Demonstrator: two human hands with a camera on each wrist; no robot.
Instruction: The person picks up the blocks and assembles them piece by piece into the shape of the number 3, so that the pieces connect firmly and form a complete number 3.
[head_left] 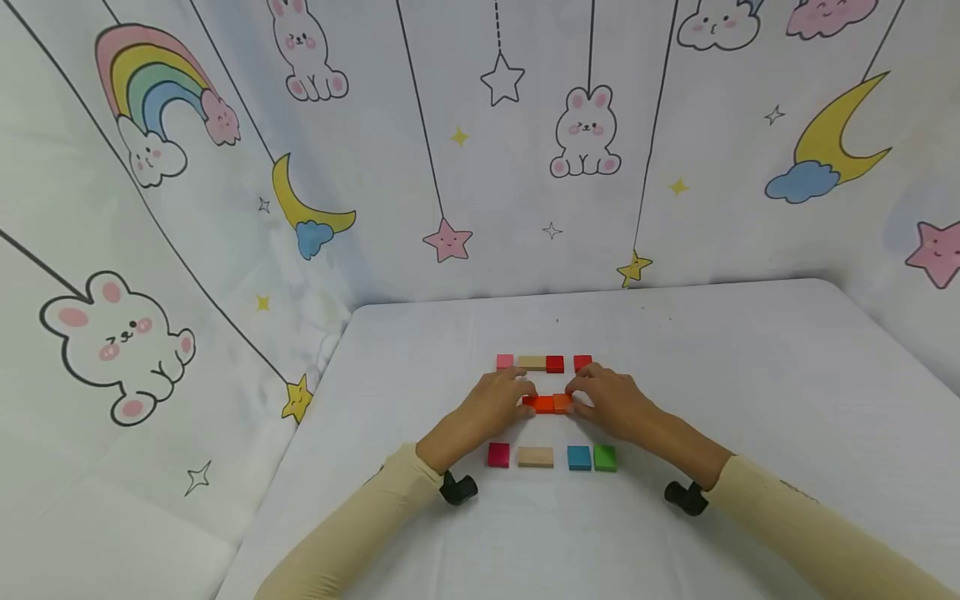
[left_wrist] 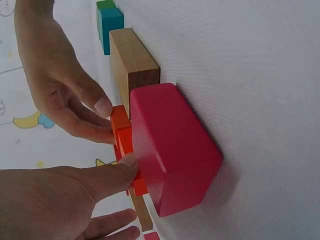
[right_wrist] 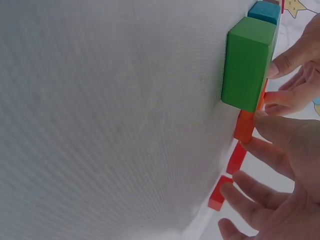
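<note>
Between the two hands, a red-orange block point(head_left: 540, 405) and an orange block point(head_left: 562, 404) lie end to end on the white cloth. My left hand point(head_left: 499, 404) pinches the red-orange block at its left end, thumb on the near side. From the right, my right hand point(head_left: 611, 402) pinches the orange block between thumb and index finger; the other fingers spread apart in the right wrist view. The crimson block point(left_wrist: 170, 145) partly hides the red-orange one in the left wrist view. In the right wrist view, the green block point(right_wrist: 248, 62) covers part of the pair.
Nearer the body is a row: the crimson block, a plain wooden block point(head_left: 536, 457), a blue block point(head_left: 579, 457) and the green one. Behind the hands lie a pink block point(head_left: 505, 362), another wooden block point(head_left: 532, 363) and two red blocks point(head_left: 554, 364). Patterned cloth hangs behind.
</note>
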